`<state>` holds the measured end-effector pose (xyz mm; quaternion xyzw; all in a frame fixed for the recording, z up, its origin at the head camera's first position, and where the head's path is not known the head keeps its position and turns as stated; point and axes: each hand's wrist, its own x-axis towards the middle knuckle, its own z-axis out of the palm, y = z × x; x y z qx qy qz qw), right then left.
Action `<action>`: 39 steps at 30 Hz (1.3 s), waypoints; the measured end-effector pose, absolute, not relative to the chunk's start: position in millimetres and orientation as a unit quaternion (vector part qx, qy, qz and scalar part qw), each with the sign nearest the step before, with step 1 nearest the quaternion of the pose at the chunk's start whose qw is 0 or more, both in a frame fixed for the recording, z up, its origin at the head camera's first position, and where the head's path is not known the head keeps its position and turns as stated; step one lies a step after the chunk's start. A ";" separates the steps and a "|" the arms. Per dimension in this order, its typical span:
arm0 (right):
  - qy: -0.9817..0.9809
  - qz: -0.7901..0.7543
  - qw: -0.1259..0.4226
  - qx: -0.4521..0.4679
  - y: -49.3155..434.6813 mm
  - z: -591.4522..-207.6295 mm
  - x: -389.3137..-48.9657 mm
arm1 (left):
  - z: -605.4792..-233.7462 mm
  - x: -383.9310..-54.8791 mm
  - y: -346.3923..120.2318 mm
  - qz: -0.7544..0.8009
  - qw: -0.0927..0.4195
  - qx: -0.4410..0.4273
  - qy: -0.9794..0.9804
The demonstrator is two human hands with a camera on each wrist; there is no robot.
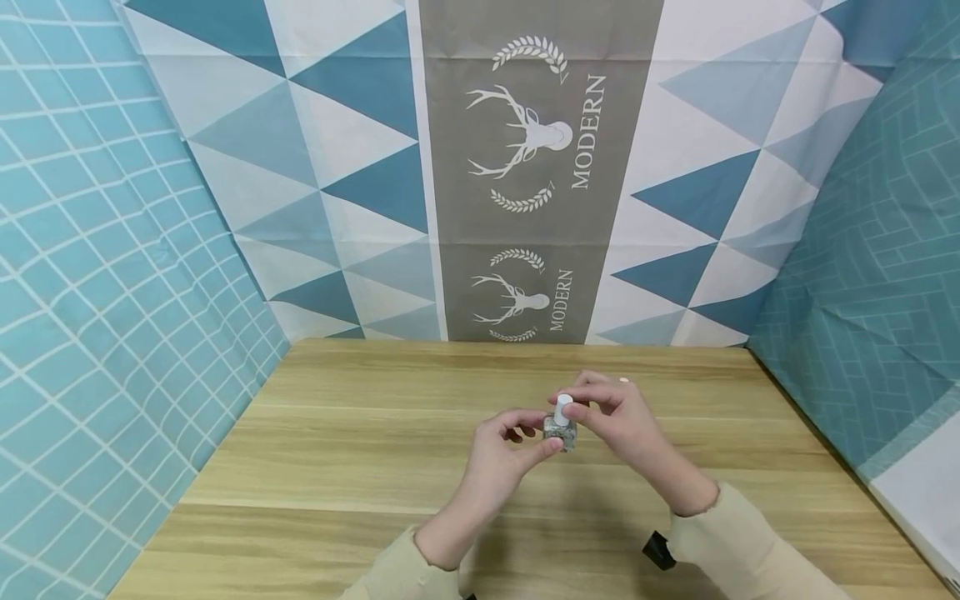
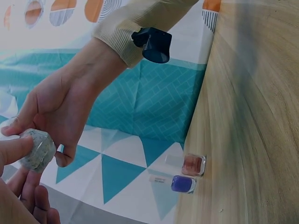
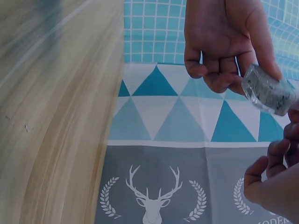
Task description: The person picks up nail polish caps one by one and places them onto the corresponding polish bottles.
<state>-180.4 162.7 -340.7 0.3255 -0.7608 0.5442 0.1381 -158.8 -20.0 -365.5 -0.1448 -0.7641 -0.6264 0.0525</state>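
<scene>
A small nail polish bottle point(image 1: 559, 432) of clear glass, with grey speckled polish and a white cap point(image 1: 563, 410), is held up above the table. My left hand point(image 1: 501, 454) pinches the glass body between thumb and fingers. From the other side my right hand point(image 1: 617, 421) pinches the cap with thumb and forefinger. In the left wrist view, beyond the hands, two more bottles stand on the table: a brownish-pink nail polish bottle point(image 2: 193, 165) and a purple nail polish bottle point(image 2: 183, 184). The right hand mostly hides them in the head view.
The wooden table point(image 1: 337, 467) reaches back to a wall cloth with triangles and a deer print point(image 1: 525, 133). Blue tiled cloth point(image 1: 112, 250) hangs at the left and teal cloth point(image 1: 885, 250) at the right. A white surface point(image 1: 926, 492) shows at the right edge.
</scene>
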 end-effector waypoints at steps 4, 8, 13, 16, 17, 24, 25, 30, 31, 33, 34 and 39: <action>-0.763 0.545 0.163 0.307 159.3 -342.0 -176.8 | -364.7 -158.2 -18.9 -0.625 0.064 -0.134 -0.766; -0.762 0.545 0.191 0.294 156.1 -342.5 -173.7 | -364.0 -158.0 -18.6 -0.625 0.072 -0.127 -0.767; -0.762 0.541 0.216 0.284 151.6 -339.7 -169.3 | -365.7 -158.5 -18.7 -0.626 0.080 -0.128 -0.765; -0.760 0.543 0.228 0.273 145.6 -329.9 -160.9 | -366.6 -158.9 -18.8 -0.624 0.085 -0.128 -0.766; -0.760 0.544 0.232 0.270 143.8 -326.9 -158.3 | -366.8 -159.1 -18.7 -0.623 0.087 -0.128 -0.766; -0.778 0.537 0.228 0.231 145.6 -337.2 -164.8 | -368.1 -159.7 -19.4 -0.622 0.086 -0.129 -0.768; -0.781 0.537 0.223 0.228 146.7 -339.4 -166.3 | -368.1 -159.4 -19.6 -0.621 0.085 -0.128 -0.769; -0.781 0.538 0.185 0.256 152.4 -342.2 -171.2 | -367.1 -159.0 -20.9 -0.616 0.080 -0.132 -0.773; -0.780 0.538 0.174 0.269 153.9 -342.0 -172.2 | -366.8 -158.9 -21.3 -0.615 0.079 -0.133 -0.773; -0.772 0.541 0.150 0.299 157.2 -340.7 -174.4 | -365.8 -158.4 -22.2 -0.614 0.074 -0.135 -0.774; -0.768 0.540 0.138 0.314 158.9 -340.1 -175.5 | -365.2 -158.2 -22.6 -0.614 0.072 -0.139 -0.774; -0.742 0.539 0.074 0.391 166.8 -337.6 -180.3 | -364.6 -157.0 -24.2 -0.605 0.064 -0.163 -0.777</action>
